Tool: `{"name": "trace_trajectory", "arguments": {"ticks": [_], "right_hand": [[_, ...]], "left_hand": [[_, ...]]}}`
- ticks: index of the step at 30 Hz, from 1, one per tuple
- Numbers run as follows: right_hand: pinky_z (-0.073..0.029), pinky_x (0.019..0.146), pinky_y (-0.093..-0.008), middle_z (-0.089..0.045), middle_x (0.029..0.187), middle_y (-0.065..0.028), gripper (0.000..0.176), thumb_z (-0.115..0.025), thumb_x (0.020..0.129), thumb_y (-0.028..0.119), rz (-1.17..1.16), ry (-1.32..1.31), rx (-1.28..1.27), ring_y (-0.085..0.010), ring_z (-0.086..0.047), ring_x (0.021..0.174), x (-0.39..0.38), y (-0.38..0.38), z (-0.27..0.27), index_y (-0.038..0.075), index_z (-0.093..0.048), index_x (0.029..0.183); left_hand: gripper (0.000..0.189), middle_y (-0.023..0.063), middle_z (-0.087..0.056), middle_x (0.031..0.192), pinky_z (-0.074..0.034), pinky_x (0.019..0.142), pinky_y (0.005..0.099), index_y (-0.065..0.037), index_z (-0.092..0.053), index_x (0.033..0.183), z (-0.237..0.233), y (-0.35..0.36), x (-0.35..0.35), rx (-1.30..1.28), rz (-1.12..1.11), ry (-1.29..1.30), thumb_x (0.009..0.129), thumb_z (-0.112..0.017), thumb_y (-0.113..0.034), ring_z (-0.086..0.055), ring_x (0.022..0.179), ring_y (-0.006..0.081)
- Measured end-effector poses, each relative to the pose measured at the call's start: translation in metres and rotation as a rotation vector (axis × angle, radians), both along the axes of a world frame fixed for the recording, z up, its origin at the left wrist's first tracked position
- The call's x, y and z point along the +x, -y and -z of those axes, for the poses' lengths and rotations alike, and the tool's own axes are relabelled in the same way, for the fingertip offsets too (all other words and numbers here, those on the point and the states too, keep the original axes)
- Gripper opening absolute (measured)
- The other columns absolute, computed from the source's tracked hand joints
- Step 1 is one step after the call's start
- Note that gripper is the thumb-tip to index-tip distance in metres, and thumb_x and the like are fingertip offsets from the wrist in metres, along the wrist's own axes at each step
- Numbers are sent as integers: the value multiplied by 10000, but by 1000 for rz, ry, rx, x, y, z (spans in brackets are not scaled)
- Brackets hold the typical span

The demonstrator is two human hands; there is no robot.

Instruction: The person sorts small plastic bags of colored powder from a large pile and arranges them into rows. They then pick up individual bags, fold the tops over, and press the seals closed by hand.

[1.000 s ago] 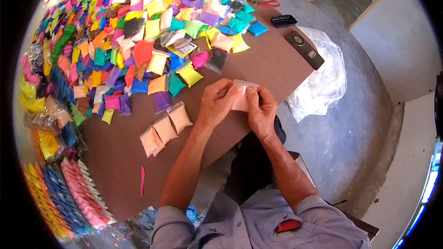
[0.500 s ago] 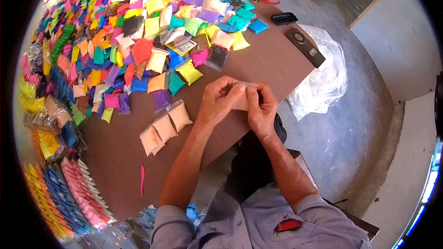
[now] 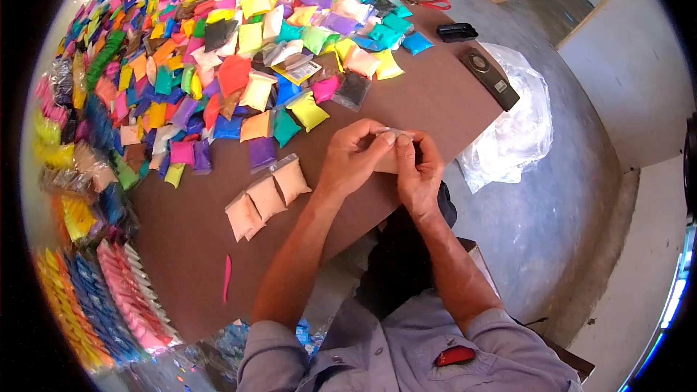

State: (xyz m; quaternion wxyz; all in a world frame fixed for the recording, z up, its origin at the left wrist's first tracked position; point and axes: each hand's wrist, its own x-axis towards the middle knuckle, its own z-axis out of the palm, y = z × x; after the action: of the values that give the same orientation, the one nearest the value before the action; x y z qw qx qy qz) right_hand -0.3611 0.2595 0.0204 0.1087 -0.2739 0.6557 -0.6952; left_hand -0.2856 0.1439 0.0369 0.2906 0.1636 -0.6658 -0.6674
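A small peach-coloured packet is held between my two hands near the table's right edge. My left hand pinches the packet's clear top edge from one side, thumb pressed against the fingers. On the other side my right hand grips that same edge, its thumb tip close to the left thumb. My fingers cover much of the packet. Left of my hands, several peach packets lie in an overlapping row on the brown table. A thin pink plastic tool rests nearer my left forearm.
A large heap of colourful packets covers the table's far side. Stacked rows of packets line the left edge. Toward the right corner lie a dark rectangular device and a black case. Clear plastic sheeting hangs beyond the edge.
The whole view has shifted slightly, so the table's contents appear a little further right. Both hands keep pinching the packet's top edge, with the fingertips slightly closer together.
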Motion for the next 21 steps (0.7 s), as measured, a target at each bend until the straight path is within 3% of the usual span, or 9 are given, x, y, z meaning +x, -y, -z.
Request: {"name": "trace_trajectory", "arguments": {"ticks": [2, 10, 21], "right_hand": [[-495, 778, -280, -654, 920, -39, 165, -625, 1039, 151, -34, 80, -26, -106, -579, 879, 1, 0, -1, -9, -645, 1074], [-488, 797, -273, -654, 939, -42, 183, -611, 1050, 166, 31, -80, 36, -104, -570, 893, -4, -3, 7, -12, -641, 1082], [-481, 769, -273, -634, 894, -39, 216, -617, 1048, 194, 6, -50, 31, -108, -563, 858, -4, -2, 1, -20, -643, 1059]], "left_hand": [[122, -47, -637, 811, -424, 626, 192, -9, -712, 986, 2, 2, 2, 1, 9, 1, 985, -700, -130, -536, 732, 11], [141, -43, -642, 814, -431, 626, 209, -8, -711, 984, -11, 0, 4, -4, 36, 87, 999, -676, -144, -544, 740, 20], [149, -40, -585, 757, -408, 593, 209, 3, -706, 962, -4, 3, 5, -11, 27, 36, 985, -699, -144, -499, 701, 14]]}}
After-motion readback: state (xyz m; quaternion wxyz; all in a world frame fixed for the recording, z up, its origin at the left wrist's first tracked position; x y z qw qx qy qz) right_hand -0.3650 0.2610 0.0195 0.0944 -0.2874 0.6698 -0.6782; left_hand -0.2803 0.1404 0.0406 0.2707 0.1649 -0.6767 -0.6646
